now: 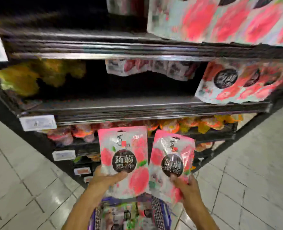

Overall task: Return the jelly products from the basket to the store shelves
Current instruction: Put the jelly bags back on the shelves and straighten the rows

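Observation:
My left hand (106, 178) grips the lower edge of a pink-and-white jelly pouch (123, 146) with a black round label, held upright. Beside it, my right hand (184, 185) grips a second matching jelly pouch (174, 150), tilted slightly right. Both pouches hang above the purple basket (130, 213), which holds more packets. On the middle shelf (137, 105) at the right lies a stack of the same pink pouches (237, 83); its centre is bare.
Black shelving fills the view. More pink pouches (220, 19) stand on the upper shelf at right. Yellow packets (29, 75) sit at the middle shelf's left. Orange and red snack bags (170, 126) fill the lower shelf. Price tags (37, 122) hang on shelf edges. Grey tiled floor (21, 180) lies on both sides.

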`<act>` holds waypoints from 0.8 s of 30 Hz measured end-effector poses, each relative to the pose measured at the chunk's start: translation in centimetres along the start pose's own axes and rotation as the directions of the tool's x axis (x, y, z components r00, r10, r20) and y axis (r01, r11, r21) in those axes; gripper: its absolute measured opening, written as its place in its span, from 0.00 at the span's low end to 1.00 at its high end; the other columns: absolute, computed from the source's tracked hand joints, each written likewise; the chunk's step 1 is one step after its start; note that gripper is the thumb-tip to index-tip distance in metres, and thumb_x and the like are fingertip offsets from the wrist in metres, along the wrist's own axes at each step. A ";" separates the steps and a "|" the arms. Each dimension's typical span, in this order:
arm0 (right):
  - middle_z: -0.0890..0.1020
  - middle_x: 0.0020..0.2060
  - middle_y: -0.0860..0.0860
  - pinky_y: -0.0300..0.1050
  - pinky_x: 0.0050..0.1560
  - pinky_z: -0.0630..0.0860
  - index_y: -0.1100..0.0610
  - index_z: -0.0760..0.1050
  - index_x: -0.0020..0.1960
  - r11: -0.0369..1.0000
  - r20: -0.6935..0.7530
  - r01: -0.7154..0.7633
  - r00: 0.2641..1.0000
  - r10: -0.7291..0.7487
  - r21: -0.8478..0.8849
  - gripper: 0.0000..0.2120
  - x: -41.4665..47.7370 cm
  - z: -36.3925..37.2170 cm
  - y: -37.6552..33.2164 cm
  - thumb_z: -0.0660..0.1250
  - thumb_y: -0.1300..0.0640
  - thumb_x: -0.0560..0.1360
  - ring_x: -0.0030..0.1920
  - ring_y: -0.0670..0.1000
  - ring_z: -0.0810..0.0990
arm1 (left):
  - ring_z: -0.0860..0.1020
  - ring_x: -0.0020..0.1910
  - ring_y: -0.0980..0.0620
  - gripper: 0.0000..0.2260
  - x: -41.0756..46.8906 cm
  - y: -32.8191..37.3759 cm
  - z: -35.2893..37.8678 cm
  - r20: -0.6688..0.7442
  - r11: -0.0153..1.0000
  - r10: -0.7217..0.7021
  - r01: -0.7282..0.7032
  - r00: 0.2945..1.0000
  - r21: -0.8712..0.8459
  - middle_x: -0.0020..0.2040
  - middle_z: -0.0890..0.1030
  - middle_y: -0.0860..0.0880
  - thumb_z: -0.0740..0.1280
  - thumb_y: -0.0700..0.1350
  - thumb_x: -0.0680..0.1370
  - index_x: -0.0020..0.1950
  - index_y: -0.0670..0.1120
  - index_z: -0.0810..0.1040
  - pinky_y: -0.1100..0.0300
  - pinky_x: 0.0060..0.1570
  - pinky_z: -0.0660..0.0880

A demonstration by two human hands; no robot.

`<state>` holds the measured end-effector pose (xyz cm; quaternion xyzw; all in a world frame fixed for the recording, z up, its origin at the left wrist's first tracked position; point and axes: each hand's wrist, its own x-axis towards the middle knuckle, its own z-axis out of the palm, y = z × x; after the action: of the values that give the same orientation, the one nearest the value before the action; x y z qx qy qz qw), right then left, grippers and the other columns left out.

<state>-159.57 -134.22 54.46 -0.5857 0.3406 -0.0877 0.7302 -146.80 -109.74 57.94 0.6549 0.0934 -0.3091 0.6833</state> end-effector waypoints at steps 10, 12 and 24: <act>0.85 0.34 0.52 0.38 0.21 0.73 0.57 0.76 0.48 0.959 -0.054 0.280 0.958 -0.282 -0.044 0.21 -6.3 0.4 -13.6 0.79 0.54 0.59 0.29 0.50 0.83 | 0.83 0.30 0.55 0.31 -5.4 11.4 1.6 0.236 0.936 0.342 -0.353 0.910 0.005 0.37 0.86 0.48 0.86 0.53 0.42 0.44 0.50 0.86 0.62 0.26 0.77; 0.86 0.39 0.55 0.40 0.26 0.78 0.58 0.77 0.50 0.949 -0.057 0.313 0.948 -0.314 -0.023 0.22 -7.0 0.3 -14.8 0.82 0.56 0.61 0.34 0.53 0.85 | 0.85 0.37 0.52 0.30 -5.8 11.9 2.2 0.253 0.920 0.377 -0.391 0.891 0.005 0.42 0.87 0.46 0.85 0.52 0.47 0.47 0.51 0.85 0.59 0.29 0.79; 0.86 0.47 0.58 0.58 0.46 0.83 0.52 0.80 0.49 0.887 -0.064 0.462 0.885 -0.461 -0.009 0.22 -5.4 -2.1 -21.6 0.81 0.46 0.60 0.45 0.59 0.86 | 0.85 0.44 0.47 0.17 -6.2 15.6 6.8 0.183 0.840 0.540 -0.541 0.822 -0.051 0.45 0.87 0.44 0.81 0.44 0.58 0.45 0.52 0.85 0.59 0.37 0.81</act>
<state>-159.01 -139.54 76.19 -0.6444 0.2148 -0.2787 0.6789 -145.12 -115.14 75.20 0.6229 -0.1617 -0.1641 0.7476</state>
